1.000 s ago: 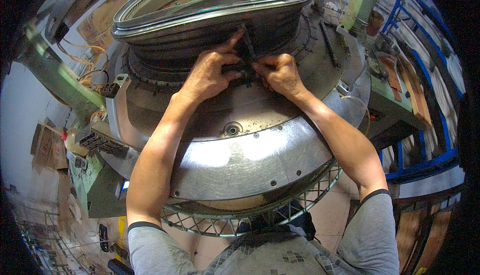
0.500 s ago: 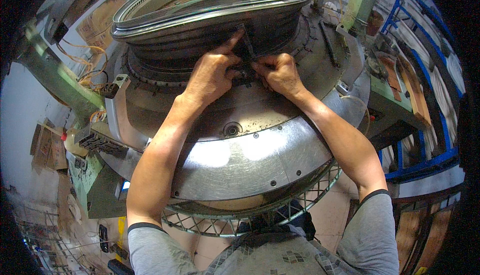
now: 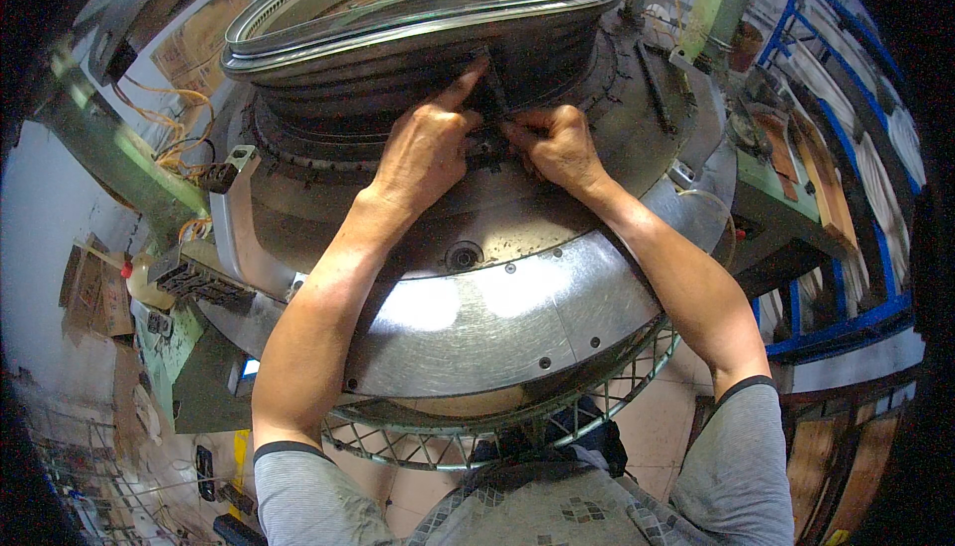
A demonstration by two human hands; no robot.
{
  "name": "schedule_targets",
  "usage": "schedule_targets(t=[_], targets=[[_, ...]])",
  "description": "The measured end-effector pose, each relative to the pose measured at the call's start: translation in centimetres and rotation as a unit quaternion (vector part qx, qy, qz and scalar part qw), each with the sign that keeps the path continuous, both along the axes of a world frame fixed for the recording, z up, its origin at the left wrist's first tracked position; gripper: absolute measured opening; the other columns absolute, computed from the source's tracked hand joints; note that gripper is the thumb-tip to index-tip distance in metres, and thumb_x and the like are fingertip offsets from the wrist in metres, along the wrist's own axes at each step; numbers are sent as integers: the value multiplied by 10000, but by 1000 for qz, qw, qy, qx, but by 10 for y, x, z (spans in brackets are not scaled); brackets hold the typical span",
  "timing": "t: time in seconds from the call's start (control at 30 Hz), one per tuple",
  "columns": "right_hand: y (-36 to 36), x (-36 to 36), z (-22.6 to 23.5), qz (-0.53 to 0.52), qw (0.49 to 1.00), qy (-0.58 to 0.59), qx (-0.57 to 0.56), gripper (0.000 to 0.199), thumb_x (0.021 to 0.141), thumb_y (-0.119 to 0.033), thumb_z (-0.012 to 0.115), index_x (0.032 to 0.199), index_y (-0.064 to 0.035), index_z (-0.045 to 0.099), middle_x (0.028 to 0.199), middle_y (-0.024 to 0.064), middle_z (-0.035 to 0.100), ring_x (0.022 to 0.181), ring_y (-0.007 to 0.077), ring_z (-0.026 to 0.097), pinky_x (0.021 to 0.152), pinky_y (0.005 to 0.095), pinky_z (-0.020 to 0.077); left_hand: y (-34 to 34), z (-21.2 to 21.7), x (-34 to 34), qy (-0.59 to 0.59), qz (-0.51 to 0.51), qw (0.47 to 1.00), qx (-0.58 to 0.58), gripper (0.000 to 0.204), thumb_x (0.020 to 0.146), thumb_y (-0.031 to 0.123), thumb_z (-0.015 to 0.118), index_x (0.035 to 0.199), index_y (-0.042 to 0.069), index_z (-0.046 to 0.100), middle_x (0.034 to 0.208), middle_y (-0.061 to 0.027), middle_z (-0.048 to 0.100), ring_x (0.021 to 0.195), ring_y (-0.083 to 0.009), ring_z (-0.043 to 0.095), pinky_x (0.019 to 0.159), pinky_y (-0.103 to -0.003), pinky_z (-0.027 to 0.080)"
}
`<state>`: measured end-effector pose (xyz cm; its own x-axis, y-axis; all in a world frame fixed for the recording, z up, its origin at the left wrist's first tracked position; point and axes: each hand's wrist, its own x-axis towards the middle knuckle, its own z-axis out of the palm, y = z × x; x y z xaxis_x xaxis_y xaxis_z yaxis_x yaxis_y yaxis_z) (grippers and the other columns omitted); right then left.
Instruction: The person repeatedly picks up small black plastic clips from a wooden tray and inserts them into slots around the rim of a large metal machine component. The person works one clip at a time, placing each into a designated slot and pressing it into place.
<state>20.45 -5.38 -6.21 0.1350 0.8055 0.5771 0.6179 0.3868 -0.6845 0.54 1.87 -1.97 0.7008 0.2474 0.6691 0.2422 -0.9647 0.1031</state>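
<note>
A large round machine with a steel ring bed [image 3: 468, 337] stands in front of me, likely a circular knitting machine; its dark ribbed cylinder [image 3: 348, 98] rises at the far side. A narrow dark metal strip [image 3: 489, 79] stands nearly upright against the cylinder wall. My left hand [image 3: 428, 143] has its index finger stretched up to the strip's upper part, the other fingers curled in below. At the strip's lower end, my right hand [image 3: 559, 146] is closed in a pinch, thumb and index together. What lies between those fingertips is mostly hidden.
A bright metal rim [image 3: 428, 37] tops the cylinder. Silver brackets [image 3: 237, 218] stand at the bed's left, by a green machine leg [image 3: 149, 163]. A dark rod [image 3: 655, 87] lies on the bed at right. Beyond stands a blue rack [image 3: 846, 128] with white rolls.
My left hand has turned slightly, its curled fingers drawing in a little, while its index stays on the strip. My right hand has hardly moved.
</note>
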Motion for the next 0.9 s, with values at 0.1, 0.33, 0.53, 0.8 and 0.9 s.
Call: schedule_targets(t=[0.1,0.33,0.53,0.8,0.9], targets=[[0,2,2,-29,999,-11,-32,175,843,-181,700,839,-16,759,759,192,689,640,256,685,617,373,526,-1,0,-1,11,16,1000,2,216,695,-96,631,870,-20,730,1523,-153,454,1046,-385,677,909,-433,568],[0,-1,1,-27,999,-19,6,180,921,-163,703,835,-10,746,580,22,626,507,84,538,462,289,421,-1,-1,1,5,16,1000,18,221,693,-99,618,867,-24,732,1522,-158,454,1000,-388,691,875,-437,580],[-2,0,3,-20,1000,-18,-5,183,915,-170,710,837,-9,746,586,26,633,527,86,547,483,293,435,-2,1,1,26,25,999,12,220,689,-104,618,860,-24,731,1535,-160,437,1050,-384,678,903,-428,571],[2,1,-2,-14,1000,-10,8,164,924,-139,699,846,-1,744,597,25,637,512,91,547,470,285,431,-3,2,2,11,4,1000,14,177,705,-76,659,859,-24,729,1540,-168,427,1123,-385,647,954,-436,544],[3,3,-4,-18,1000,-7,-6,157,909,-147,701,865,-4,749,640,59,650,541,127,576,502,299,451,-1,2,1,19,4,1000,7,180,708,-71,663,868,-21,729,1541,-170,425,1126,-387,645,955,-439,543]])
